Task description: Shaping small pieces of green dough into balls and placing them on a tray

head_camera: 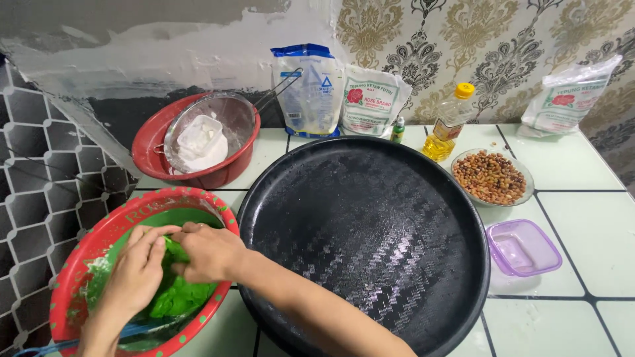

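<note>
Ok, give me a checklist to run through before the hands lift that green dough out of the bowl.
1. Both hands on the dough: ok; left hand and right hand press the green dough.
2. Dough in one mass: cannot tell; the hands cover much of it.
3. Bowl steady: ok; the red bowl sits flat on the tiled counter.
4. Landing spot free: ok; the black round tray beside the bowl is bare.
5. Tray's path clear: ok; the purple container and dish of beans sit beyond the tray.

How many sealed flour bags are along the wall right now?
3: blue-topped bag behind the black tray, white bag beside it, another white bag at far right.
</note>
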